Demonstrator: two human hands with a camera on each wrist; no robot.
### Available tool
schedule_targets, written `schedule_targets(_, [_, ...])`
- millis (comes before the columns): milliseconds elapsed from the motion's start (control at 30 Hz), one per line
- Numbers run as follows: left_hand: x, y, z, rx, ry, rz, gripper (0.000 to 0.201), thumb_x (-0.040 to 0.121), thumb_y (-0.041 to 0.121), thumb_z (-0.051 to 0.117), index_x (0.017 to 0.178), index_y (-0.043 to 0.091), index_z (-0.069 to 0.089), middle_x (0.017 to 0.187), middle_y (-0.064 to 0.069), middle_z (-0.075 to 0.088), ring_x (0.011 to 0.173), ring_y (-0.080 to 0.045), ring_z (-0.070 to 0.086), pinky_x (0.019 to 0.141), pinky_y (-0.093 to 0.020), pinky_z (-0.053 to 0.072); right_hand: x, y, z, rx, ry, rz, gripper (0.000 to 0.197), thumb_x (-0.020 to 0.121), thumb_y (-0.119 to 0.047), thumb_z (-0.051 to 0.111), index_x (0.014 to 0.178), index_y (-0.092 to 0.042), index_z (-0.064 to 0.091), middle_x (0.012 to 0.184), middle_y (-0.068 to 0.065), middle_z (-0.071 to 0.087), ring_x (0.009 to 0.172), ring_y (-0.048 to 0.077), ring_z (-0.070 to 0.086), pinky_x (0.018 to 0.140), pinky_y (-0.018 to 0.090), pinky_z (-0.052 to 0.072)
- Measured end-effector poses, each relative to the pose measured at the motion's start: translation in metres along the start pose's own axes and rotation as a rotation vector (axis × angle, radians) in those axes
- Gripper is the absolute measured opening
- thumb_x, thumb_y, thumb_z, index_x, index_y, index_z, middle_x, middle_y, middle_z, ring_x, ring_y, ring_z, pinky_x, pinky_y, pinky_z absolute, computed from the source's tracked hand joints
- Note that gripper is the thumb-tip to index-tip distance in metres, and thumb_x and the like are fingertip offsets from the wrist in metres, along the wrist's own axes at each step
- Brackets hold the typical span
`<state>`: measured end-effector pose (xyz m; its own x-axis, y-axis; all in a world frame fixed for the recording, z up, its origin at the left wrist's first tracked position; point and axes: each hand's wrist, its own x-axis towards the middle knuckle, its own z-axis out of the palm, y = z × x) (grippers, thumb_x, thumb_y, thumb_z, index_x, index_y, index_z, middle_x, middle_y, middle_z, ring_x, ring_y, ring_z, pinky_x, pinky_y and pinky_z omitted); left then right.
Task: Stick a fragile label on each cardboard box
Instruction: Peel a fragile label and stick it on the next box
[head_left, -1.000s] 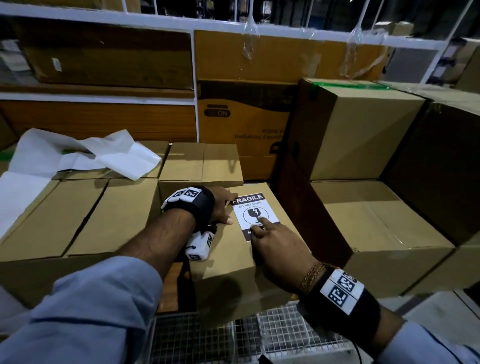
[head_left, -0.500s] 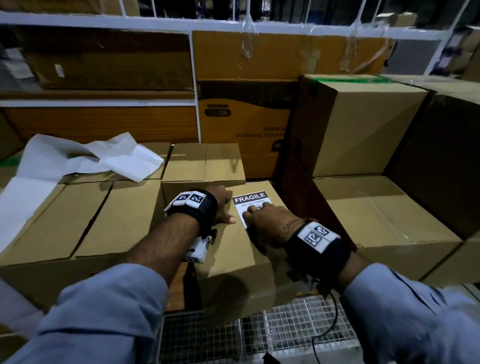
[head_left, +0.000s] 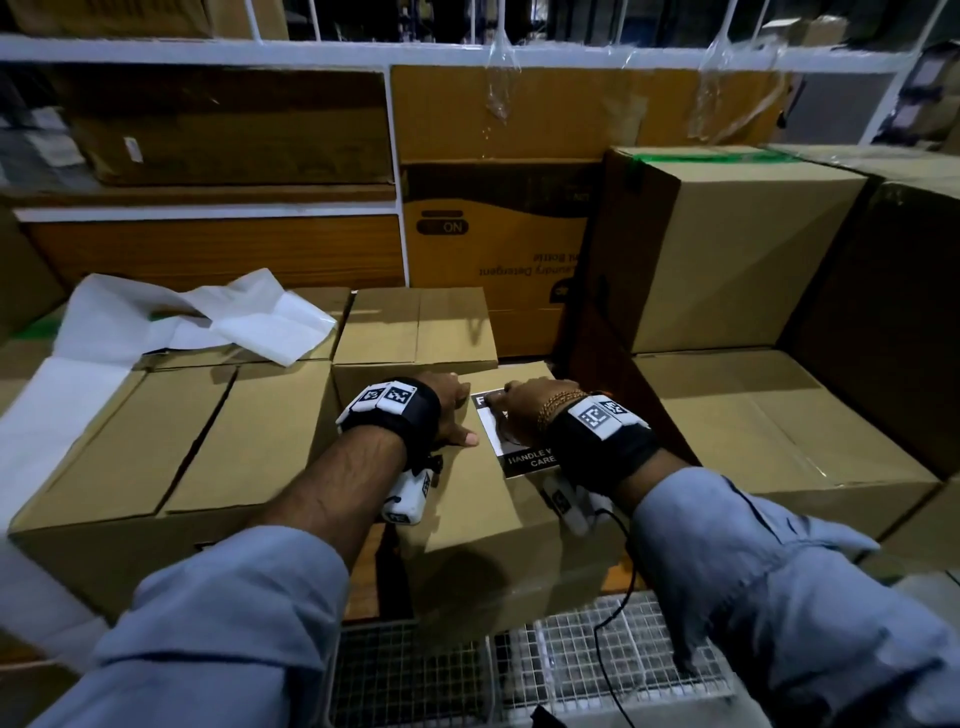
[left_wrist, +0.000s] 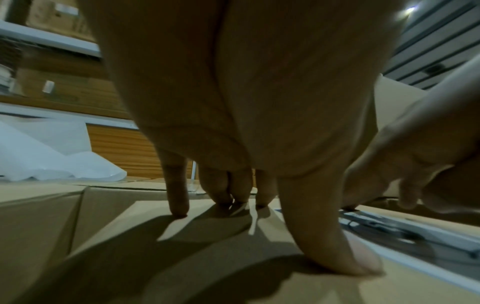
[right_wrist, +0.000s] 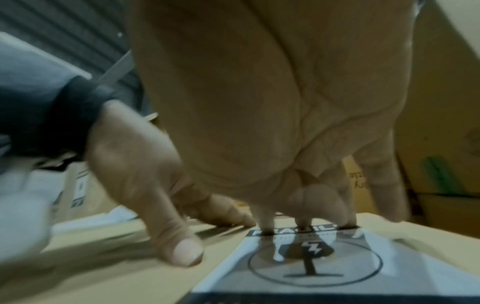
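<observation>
A small brown cardboard box (head_left: 483, 509) lies in the middle, with a white and black fragile label (head_left: 527, 460) on its top. My left hand (head_left: 452, 410) rests on the box just left of the label, its straight fingertips (left_wrist: 179, 207) and thumb pressing the cardboard. My right hand (head_left: 524, 413) covers the label's upper half. In the right wrist view its fingertips (right_wrist: 303, 220) press on the black FRAGILE strip at the far end of the label (right_wrist: 337, 267). Neither hand holds anything.
Two large boxes (head_left: 182, 441) lie to the left under crumpled white paper sheets (head_left: 208, 322). A smaller box (head_left: 415, 327) sits behind, and tall stacked boxes (head_left: 727, 249) stand on the right above a low one (head_left: 753, 431). A wire mesh (head_left: 571, 665) runs below.
My right hand slid from the label's lower part up to its top strip, and its wrist came forward over the label. The left hand stayed in place on the box.
</observation>
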<state>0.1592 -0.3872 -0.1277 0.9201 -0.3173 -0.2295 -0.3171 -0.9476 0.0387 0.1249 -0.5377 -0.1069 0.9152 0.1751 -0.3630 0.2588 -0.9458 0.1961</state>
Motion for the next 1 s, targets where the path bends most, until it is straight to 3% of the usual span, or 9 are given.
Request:
schedule_targets(133, [0.000, -0.006, 0.001, 0.011, -0.031, 0.011, 0.095, 0.089, 0.062, 0.068, 0.162, 0.018, 0.027, 0.170, -0.009, 0.018, 0.151, -0.030, 0.032, 0.116, -0.033, 0.033, -0.001, 0.010, -0.001, 0.068, -0.046, 0.113, 0.050, 0.100, -0.043, 0.054, 0.147, -0.028, 0.050, 0.145, 0.005, 0.059, 0.127, 0.032, 0.058, 0.095, 0.048, 0.047])
schedule_targets(233, [0.001, -0.006, 0.002, 0.026, -0.042, 0.013, 0.097, 0.089, 0.063, 0.067, 0.163, 0.019, 0.023, 0.171, -0.008, 0.015, 0.152, -0.029, 0.030, 0.116, -0.033, 0.032, -0.009, 0.019, 0.001, 0.155, -0.015, 0.177, 0.055, 0.100, -0.057, 0.050, 0.141, -0.022, 0.057, 0.143, 0.006, 0.061, 0.127, 0.031, 0.059, 0.093, 0.043, 0.045])
schedule_targets(367, [0.000, -0.006, 0.001, 0.040, -0.057, 0.016, 0.097, 0.092, 0.063, 0.064, 0.165, 0.021, 0.017, 0.172, -0.006, 0.010, 0.153, -0.029, 0.028, 0.118, -0.034, 0.030, -0.031, 0.026, 0.009, 0.205, -0.004, 0.177, 0.046, 0.096, -0.035, 0.063, 0.136, -0.013, 0.060, 0.138, 0.009, 0.064, 0.122, 0.033, 0.063, 0.099, 0.041, 0.053])
schedule_targets(500, [-0.003, -0.004, 0.000, 0.028, -0.081, 0.004, 0.094, 0.094, 0.060, 0.061, 0.165, 0.021, 0.013, 0.172, -0.006, 0.006, 0.155, -0.029, 0.022, 0.121, -0.037, 0.026, -0.045, 0.027, 0.028, 0.262, -0.028, 0.168, 0.058, 0.089, -0.027, 0.075, 0.139, -0.013, 0.049, 0.139, 0.008, 0.059, 0.119, 0.033, 0.061, 0.094, 0.045, 0.050])
schedule_targets(633, [-0.007, -0.003, -0.001, 0.032, -0.081, 0.001, 0.094, 0.095, 0.061, 0.059, 0.165, 0.020, 0.011, 0.172, -0.007, 0.005, 0.156, -0.029, 0.021, 0.122, -0.037, 0.025, -0.051, 0.025, 0.041, 0.301, 0.025, 0.145, 0.050, 0.098, -0.020, 0.059, 0.145, -0.009, 0.045, 0.155, 0.010, 0.043, 0.127, 0.037, 0.056, 0.100, 0.046, 0.047])
schedule_targets(767, [-0.010, -0.002, 0.000, 0.029, -0.090, -0.020, 0.095, 0.096, 0.062, 0.057, 0.165, 0.021, 0.008, 0.172, -0.007, 0.002, 0.156, -0.030, 0.019, 0.122, -0.039, 0.025, -0.066, 0.023, 0.049, 0.295, 0.059, 0.156, 0.051, 0.101, -0.014, 0.054, 0.151, -0.009, 0.043, 0.166, 0.011, 0.028, 0.133, 0.037, 0.052, 0.108, 0.051, 0.047])
schedule_targets(900, [-0.023, 0.003, -0.003, 0.005, -0.084, -0.036, 0.093, 0.097, 0.061, 0.055, 0.165, 0.020, 0.007, 0.172, -0.009, 0.004, 0.155, -0.031, 0.021, 0.121, -0.040, 0.026, -0.087, 0.018, 0.062, 0.292, 0.124, 0.200, 0.047, 0.103, -0.016, 0.051, 0.150, -0.012, 0.046, 0.162, 0.008, 0.033, 0.130, 0.034, 0.054, 0.104, 0.050, 0.048])
schedule_targets(1000, [-0.042, 0.007, -0.010, 0.000, -0.078, -0.054, 0.087, 0.096, 0.061, 0.059, 0.163, 0.018, 0.023, 0.169, -0.011, 0.022, 0.150, -0.031, 0.033, 0.116, -0.038, 0.034, -0.099, 0.017, 0.068, 0.335, 0.165, 0.180, 0.040, 0.100, -0.018, 0.056, 0.140, -0.012, 0.056, 0.146, 0.011, 0.044, 0.121, 0.032, 0.058, 0.100, 0.043, 0.050])
